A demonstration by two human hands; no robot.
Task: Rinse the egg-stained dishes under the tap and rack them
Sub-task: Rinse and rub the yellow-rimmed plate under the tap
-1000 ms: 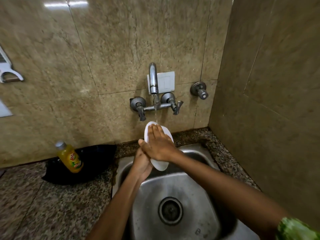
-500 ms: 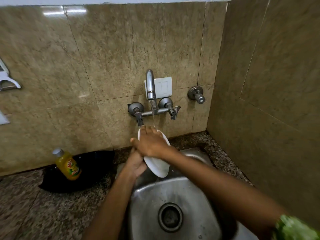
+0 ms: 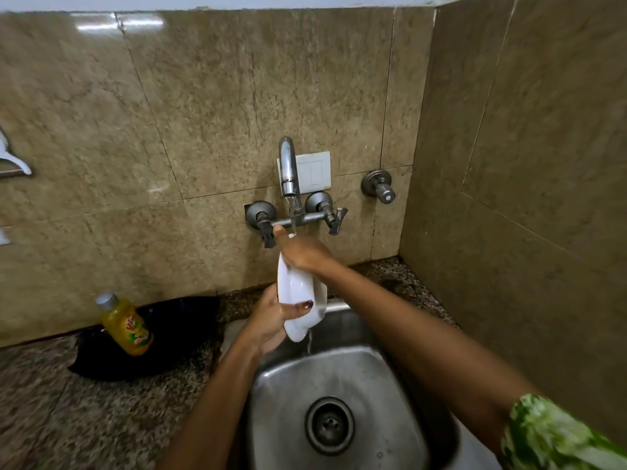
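A white plate (image 3: 298, 293) stands nearly on edge under the running tap (image 3: 289, 171), above the back of the steel sink (image 3: 342, 378). My left hand (image 3: 271, 320) grips its lower edge, thumb across the front. My right hand (image 3: 302, 249) lies over the plate's top edge, right where the water stream lands. Water runs off the plate's bottom into the sink. No rack is in view.
A yellow dish-soap bottle (image 3: 125, 323) leans on a black object (image 3: 159, 337) on the granite counter (image 3: 68, 418) left of the sink. Two tap handles (image 3: 264, 222) and a separate valve (image 3: 380, 186) stick out of the tiled wall. A side wall closes the right.
The plate has turned from facing me to nearly edge-on and risen closer to the spout. My right hand slid to its top edge; my left thumb now shows across the front.
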